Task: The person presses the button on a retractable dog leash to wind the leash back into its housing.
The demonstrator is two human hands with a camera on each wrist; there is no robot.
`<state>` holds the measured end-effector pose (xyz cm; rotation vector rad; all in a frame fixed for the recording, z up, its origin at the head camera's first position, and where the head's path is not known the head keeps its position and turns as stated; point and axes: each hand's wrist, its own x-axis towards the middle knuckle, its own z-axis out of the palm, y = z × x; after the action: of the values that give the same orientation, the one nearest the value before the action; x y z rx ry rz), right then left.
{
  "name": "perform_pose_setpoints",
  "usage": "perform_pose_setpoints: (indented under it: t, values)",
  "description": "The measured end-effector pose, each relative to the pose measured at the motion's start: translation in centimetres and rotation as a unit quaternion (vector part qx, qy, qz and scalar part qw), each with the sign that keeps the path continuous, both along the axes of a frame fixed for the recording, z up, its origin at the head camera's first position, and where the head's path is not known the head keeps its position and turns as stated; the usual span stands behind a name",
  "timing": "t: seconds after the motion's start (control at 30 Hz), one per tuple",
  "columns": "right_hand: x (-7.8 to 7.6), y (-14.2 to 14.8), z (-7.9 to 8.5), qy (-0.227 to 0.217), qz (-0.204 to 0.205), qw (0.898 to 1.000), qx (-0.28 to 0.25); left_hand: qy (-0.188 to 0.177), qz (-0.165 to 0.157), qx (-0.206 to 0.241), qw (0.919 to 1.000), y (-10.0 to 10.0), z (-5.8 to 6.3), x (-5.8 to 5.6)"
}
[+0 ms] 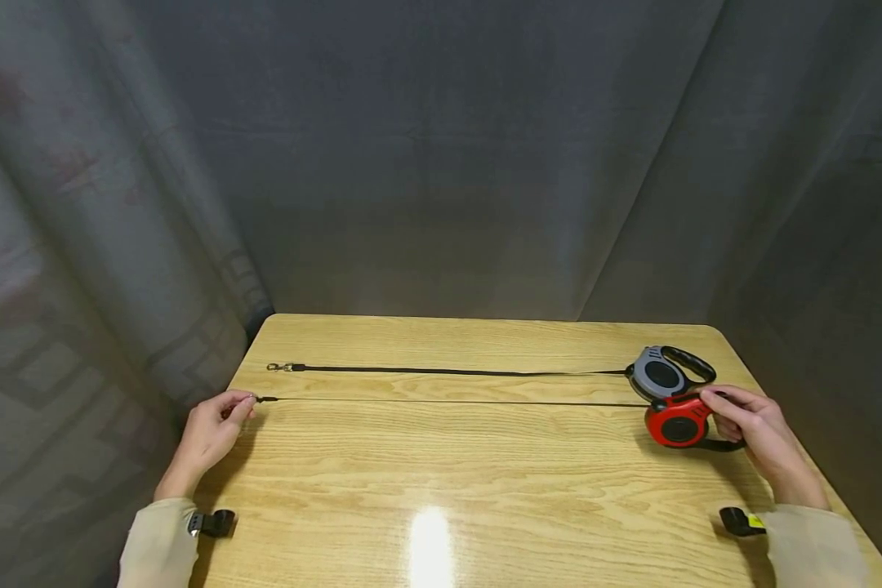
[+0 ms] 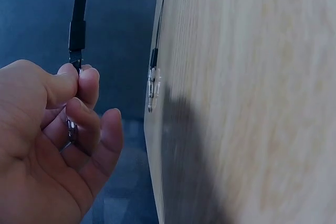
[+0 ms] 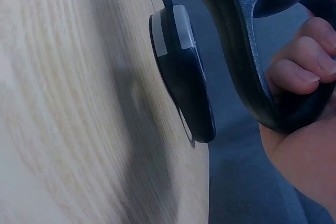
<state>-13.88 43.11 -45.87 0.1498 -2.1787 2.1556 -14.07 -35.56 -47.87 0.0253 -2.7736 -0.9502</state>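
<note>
The right hand (image 1: 750, 425), fingers curled, is gripping a red retractable leash (image 1: 678, 426) near the tabletop's (image 1: 485, 474) right edge, the left hand (image 1: 209, 431) is pinching its clip end (image 2: 77, 35) at the left edge, a yellow label (image 1: 755, 521) showing illegibly.

No text, brand or number was legible in any view. Lower right of the head view: a yellow patch (image 1: 756, 521) sat on the dark wrist camera (image 1: 738, 521) (too small for lettering to be made out). Right side: red leash casing (image 1: 679, 428) bore short dark marks, unreadable.
</note>
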Motion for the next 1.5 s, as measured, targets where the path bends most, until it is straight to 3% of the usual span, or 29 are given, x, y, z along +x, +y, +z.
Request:
perform_pose_setpoints:
  t: [0.6,0.97,1.5]
  values:
    - [0.2,-0.1,-0.1,-0.013,0.007,1.0,0.006,0.017,-0.008,0.007,0.9998,1.0,0.8,0.1]
    - [-0.1,0.1,-0.2,-0.031,-0.005,1.0,0.003,0.033,-0.017,0.007,0.9993,1.3,0.6,0.1]
    - [-0.1,-0.2,-0.6,-0.017,0.003,1.0,-0.009,0.008,-0.016,0.019,0.9997,1.7,0.3,0.0]
